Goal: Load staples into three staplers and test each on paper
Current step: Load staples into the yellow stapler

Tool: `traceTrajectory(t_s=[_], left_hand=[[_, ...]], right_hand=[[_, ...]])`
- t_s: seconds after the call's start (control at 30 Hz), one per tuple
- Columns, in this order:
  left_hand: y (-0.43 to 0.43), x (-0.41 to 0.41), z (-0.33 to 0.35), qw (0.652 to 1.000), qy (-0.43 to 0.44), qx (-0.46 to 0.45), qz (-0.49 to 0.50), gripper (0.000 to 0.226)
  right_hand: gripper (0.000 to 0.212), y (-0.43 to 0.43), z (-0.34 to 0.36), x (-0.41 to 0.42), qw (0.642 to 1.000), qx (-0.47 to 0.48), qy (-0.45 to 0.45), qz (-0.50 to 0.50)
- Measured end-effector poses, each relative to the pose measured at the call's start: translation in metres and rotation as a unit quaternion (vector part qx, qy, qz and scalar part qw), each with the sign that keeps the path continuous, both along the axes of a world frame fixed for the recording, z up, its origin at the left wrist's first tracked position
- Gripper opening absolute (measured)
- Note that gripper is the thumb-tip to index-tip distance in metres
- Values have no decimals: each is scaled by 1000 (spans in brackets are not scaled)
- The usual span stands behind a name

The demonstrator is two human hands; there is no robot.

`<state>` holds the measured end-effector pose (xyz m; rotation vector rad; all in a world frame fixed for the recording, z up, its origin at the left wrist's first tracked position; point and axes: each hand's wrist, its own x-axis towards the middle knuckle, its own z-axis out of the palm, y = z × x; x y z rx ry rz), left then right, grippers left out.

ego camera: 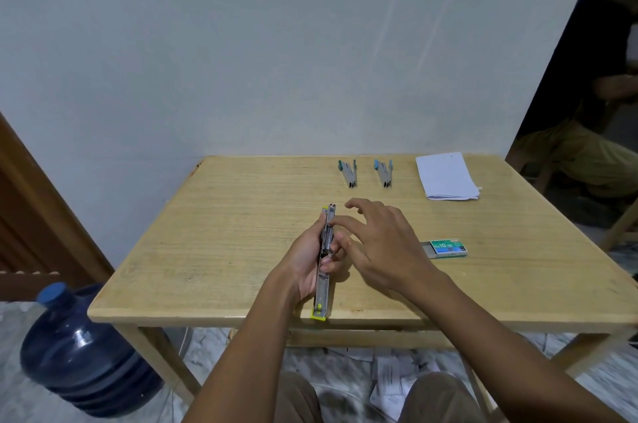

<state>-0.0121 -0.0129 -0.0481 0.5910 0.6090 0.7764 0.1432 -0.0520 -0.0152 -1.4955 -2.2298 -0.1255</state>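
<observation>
Lower centre: left hand curled round the yellow stapler, which is opened out flat over the table's near edge. Right hand, fingers spread, forefinger tip on the magazine; whether it pinches a strip cannot be told. Staples should be seated legs-down, flush in the channel, before closing. Staple box mid-right; beyond, upper centre, a blue stapler, a second blue stapler and, upper right, the paper stack.

On table: open stapler held in left hand over front-ctr edge. Left back stapler & right back stapler side by side at rear, ctr-right. Paper stack rear-right corner. Staple box right side, mid-depth. Water jug on floor, off front-left corner. Paper scraps on floor under table.
</observation>
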Motion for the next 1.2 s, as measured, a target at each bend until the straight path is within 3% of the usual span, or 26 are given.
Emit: traceTrajectory(t_s=[0.3,0.47,0.63,0.8,1.2], left_hand=[[-3,3,6,999,2,-16,43,57],[-2,3,5,999,0,-4,32,64],[-2,3,6,999,-32,-18,36,43],[3,1,-2,1000,-15,-12,10,52],[0,3,2,1000,-17,-15,8,65]], right_hand=[[36,1,-4,-13,999,-1,-6,-40],[42,7,-3,-13,999,-19,6,-49],[47,5,-1,-7,997,-29,52,-42],[34,-1,-2,-4,996,-39,82,4],[41,6,0,-12,996,-40,67,-38]])
